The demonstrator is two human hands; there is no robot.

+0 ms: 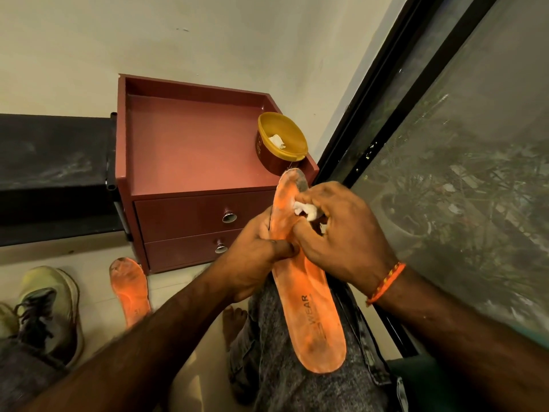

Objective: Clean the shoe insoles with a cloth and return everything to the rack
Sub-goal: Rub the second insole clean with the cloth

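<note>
A dirty orange insole (pixel 312 310) rests lengthwise on my right thigh, toe end pointing away. My left hand (pixel 255 257) grips its left edge near the middle, thumb pressed on the top face. My right hand (pixel 341 230) holds a small white cloth (pixel 306 209) pressed against the insole's upper part, near the grey, soiled toe. A second orange insole (pixel 130 289) lies flat on the floor to the left. A light sneaker with dark laces (pixel 47 310) stands on the floor at the far left.
A maroon two-drawer cabinet (pixel 190 209) stands ahead against the wall; on its top sits a yellow-rimmed tub (pixel 282 144) with a white scrap inside. A black rack shelf (pixel 53 162) is at left. A dark-framed window (pixel 445 144) runs along the right.
</note>
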